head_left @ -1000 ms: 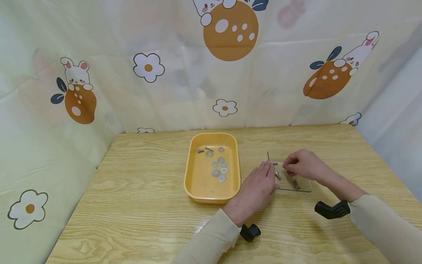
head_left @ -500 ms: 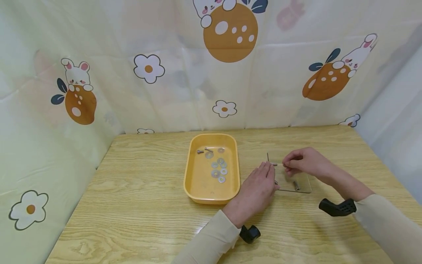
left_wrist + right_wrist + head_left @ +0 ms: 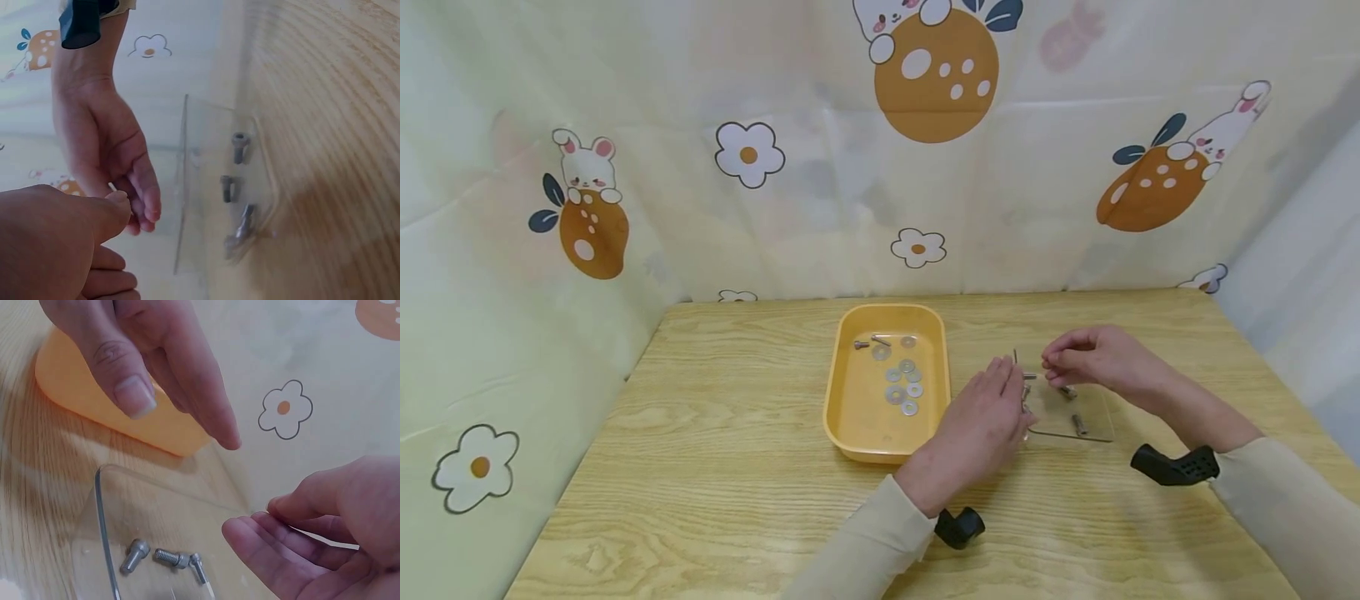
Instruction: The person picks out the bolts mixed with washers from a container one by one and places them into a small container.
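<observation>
Moved: the person's right hand [image 3: 1096,358] is now sitting a little farther toward the curtain than it was 1 second ago, and 1 of the grey metal socket-head bolts [image 3: 1067,391] is now showing just below its fingers.

Right hand: it is hovering over the clear, round-cornered plastic box [image 3: 1052,414], bringing its thumb and fingertips close together; I cannot tell whether anything is sitting between them.

Left hand: the left hand [image 3: 981,417] is staying beside the near-left part of the clear box, its straight fingers pointing away from the person and grasping nothing I can see; whether it is touching the box I cannot tell.

Clear box: it is resting to the right of the yellow tray, with at least 3 bolts lying loose in it.

Yellow tray: the yellow-orange rectangular plastic tray [image 3: 850,429] is standing just left of the left hand, holding 8 flat silver metal washers [image 3: 889,394] and 2 small silver screws [image 3: 881,341] near its far end.

Sleeves: both cream cuffs are ending above the wrists, with a black device [image 3: 1176,465] sitting at each.

Table and curtain: the light wood-grain table [image 3: 722,467] is bearing everything; a pale curtain [image 3: 820,208] printed with rabbits, orange fruit and white flowers is hanging behind.
</observation>
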### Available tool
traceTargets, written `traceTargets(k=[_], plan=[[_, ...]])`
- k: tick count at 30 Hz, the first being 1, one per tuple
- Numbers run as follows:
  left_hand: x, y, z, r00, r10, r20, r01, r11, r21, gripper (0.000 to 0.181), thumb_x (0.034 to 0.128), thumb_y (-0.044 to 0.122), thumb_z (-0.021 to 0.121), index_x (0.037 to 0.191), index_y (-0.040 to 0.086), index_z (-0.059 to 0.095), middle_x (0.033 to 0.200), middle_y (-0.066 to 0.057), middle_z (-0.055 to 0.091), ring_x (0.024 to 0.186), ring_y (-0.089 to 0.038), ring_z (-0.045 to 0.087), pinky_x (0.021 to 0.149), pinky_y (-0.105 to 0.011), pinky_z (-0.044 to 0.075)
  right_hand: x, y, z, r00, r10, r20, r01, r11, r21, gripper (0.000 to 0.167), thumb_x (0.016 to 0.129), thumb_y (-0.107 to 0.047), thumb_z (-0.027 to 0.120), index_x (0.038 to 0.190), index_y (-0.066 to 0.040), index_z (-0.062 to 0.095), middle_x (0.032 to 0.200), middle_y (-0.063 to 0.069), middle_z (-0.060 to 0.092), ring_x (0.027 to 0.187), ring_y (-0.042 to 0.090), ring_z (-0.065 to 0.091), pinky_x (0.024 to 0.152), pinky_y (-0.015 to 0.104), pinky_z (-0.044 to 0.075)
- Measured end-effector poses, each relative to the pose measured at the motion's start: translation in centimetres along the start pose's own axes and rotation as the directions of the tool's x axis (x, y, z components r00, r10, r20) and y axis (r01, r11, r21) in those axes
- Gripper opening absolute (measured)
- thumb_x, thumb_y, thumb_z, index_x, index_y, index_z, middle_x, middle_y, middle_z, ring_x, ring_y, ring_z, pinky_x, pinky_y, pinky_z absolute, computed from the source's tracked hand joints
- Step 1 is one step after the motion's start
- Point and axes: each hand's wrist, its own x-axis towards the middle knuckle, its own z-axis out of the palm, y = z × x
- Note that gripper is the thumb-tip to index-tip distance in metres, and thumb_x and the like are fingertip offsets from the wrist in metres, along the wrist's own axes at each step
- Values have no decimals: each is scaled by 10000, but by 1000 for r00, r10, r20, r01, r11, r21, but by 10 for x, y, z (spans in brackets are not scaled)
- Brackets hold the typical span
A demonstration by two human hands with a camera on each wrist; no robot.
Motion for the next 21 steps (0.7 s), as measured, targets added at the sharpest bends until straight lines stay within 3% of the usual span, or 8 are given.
traceTargets(k=[7, 13, 17, 21], plan=[[-7, -15, -7, 999, -31, -9, 30, 999, -18, 602, 1045, 387, 465, 1494, -6, 388, 1556, -156, 408, 1477, -235, 351, 1195, -326, 332, 3, -8, 2, 1000, -4, 20, 3, 999, 35, 390, 1038, -134, 506, 1270, 179, 490, 1040, 73, 684, 952, 139, 710, 884, 342, 592], [-16, -30, -12, 998, -39, -56, 39, 999, -6, 615, 1037, 391, 487, 1477, -31, 405, 1541, -171, 426, 1463, -242, 377, 1181, -337, 358, 6, -12, 4, 999, -20, 46, 13, 989, 149, 424, 1033, -160, 526, 1293, 166, 453, 1066, 40, 683, 997, 149, 710, 894, 314, 586], [-21, -39, -16, 997, -72, -19, 71, 996, -56, 639, 1041, 395, 474, 1502, -33, 361, 1573, -177, 374, 1488, -250, 328, 1197, -355, 331, 10, -14, 7, 997, -32, 65, 16, 970, 243, 426, 1030, -152, 533, 1290, 172, 439, 1082, 71, 693, 1007, 172, 716, 911, 325, 578], [-26, -49, -19, 994, -105, 4, 105, 991, -78, 663, 1038, 403, 479, 1516, -32, 332, 1591, -181, 339, 1501, -251, 296, 1209, -365, 309, 14, -17, 12, 996, -48, 80, 24, 962, 273, 434, 1028, -148, 537, 1294, 179, 435, 1085, 64, 696, 1006, 163, 715, 928, 339, 571]])
